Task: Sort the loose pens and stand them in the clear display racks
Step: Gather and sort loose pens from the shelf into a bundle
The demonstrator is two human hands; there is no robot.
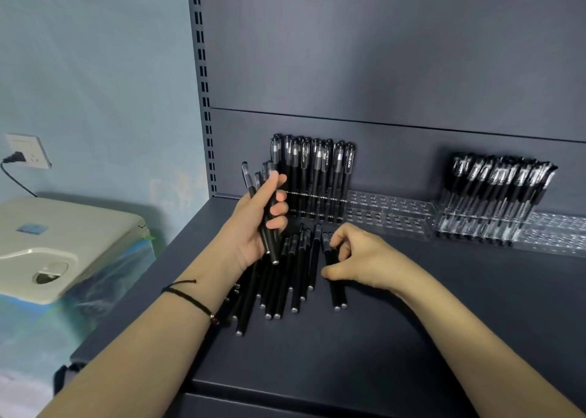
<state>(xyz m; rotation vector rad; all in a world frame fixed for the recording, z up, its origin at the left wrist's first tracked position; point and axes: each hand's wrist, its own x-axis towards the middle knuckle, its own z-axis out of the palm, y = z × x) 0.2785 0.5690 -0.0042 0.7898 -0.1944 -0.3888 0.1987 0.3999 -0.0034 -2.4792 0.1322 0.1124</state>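
- A bundle of black pens [269, 246] is gripped upright in the left hand [250, 227], with the fingers curled round it.
- Two pens [336, 292] lying on the shelf [412, 338] are pinched by the right hand [361, 259].
- Loose pens [279, 291] are fanned out between the hands.
- Clear racks [390, 211] are ranged along the far edge, filled at the left and right.
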